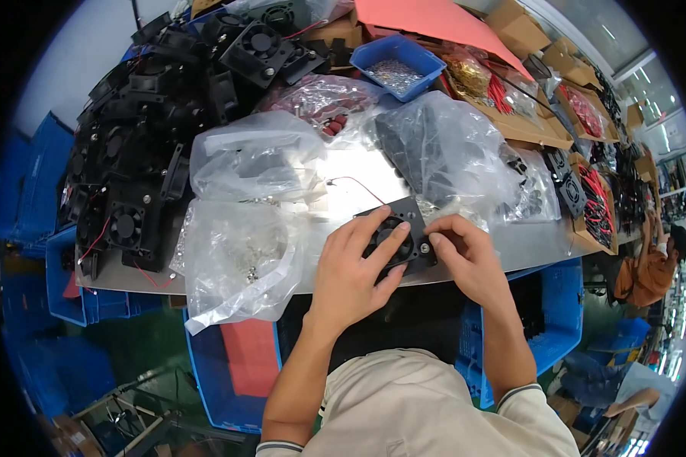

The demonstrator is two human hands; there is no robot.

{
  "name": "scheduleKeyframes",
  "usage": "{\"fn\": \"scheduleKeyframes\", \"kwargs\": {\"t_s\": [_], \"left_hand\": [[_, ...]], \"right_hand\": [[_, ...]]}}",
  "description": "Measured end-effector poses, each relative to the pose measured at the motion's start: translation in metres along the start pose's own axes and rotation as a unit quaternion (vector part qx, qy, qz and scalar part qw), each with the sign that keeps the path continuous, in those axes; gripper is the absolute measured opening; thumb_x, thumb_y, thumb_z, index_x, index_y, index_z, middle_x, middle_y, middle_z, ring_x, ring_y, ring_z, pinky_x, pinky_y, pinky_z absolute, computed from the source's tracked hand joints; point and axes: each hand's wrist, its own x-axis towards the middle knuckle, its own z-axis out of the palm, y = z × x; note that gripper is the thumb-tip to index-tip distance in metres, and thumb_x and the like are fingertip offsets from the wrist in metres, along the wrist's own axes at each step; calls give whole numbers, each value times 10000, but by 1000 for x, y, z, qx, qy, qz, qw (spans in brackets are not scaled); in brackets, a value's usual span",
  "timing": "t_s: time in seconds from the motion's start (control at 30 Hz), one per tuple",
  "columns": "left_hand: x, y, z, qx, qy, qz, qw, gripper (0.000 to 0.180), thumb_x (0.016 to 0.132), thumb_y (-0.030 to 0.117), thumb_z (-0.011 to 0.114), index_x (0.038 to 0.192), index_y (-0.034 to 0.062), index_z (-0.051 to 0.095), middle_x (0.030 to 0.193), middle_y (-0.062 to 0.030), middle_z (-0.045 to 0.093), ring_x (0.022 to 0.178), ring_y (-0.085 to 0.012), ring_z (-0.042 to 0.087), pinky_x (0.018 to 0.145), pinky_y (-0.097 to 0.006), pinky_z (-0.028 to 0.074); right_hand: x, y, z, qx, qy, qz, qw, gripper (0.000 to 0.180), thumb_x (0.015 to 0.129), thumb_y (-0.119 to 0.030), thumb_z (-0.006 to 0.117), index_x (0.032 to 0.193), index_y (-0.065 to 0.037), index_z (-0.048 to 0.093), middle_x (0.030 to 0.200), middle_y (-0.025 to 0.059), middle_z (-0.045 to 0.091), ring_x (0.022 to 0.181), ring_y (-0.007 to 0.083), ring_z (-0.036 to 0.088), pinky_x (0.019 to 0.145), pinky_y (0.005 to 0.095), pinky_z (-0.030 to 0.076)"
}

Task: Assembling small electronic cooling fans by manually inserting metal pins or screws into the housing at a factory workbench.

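A square black panel with a round cooling fan [404, 212] lies at the front edge of the metal worktable. My left hand [347, 270] holds it, with fingers spread over the fan and the thumb at its near edge. A thin red wire [360, 183] runs from the panel toward the far left. At the panel's right side, my right hand [469, 263] has thumb and fingertips drawn together in a pinch; what they hold, if anything, is too small to name. Close to that thumb, a small shiny metal fitting [424, 248] sits on the panel.
Many black fan panels [129, 221] are heaped at the left. Clear plastic bags [240, 255] of small metal parts flank the work spot. Behind stands a blue tray [404, 87] of small hardware. Blue crates [202, 381] sit below the table edge. Other people [652, 266] work at the right.
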Motion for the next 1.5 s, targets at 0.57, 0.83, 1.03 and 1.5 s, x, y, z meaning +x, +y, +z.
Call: {"fn": "scheduleKeyframes", "kwargs": {"t_s": [0.57, 0.83, 1.03, 1.5], "left_hand": [[2, -1, 12, 20, -9, 11, 1000, 552, 706, 128, 762, 1246, 136, 645, 1333, -124, 540, 1173, -345, 530, 991, -432, 443], [-2, -3, 15, 24, -7, 19, 1000, 558, 714, 146, 765, 1256, 136, 636, 1339, -133, 532, 1154, -348, 545, 978, -445, 451], [1, 12, 9, 26, -8, 3, 1000, 549, 708, 91, 771, 1242, 99, 646, 1322, -147, 537, 1174, -337, 539, 998, -430, 445], [3, 5, 0, 6, 1, -10, 1000, 572, 673, 80, 762, 1233, 110, 649, 1305, -158, 565, 1133, -358, 565, 964, -429, 456]], "right_hand": [[61, -69, 189, -347, -244, -377, 823, 202, 719, -84, 622, 881, 11, 695, 1086, 224, 654, 978, 367, 651, 756, 456, 561], [56, -63, 201, -345, -212, -396, 824, 102, 701, -99, 666, 759, -25, 707, 826, 180, 692, 747, 279, 696, 579, 420, 538], [46, -51, 150, -117, -136, -355, 918, 145, 756, -122, 616, 789, 19, 623, 781, 216, 643, 714, 360, 646, 678, 421, 510], [-5, -7, -17, -95, -29, -160, 982, 196, 834, 38, 673, 1025, -7, 678, 941, 61, 607, 796, 151, 605, 687, 265, 480]]}}
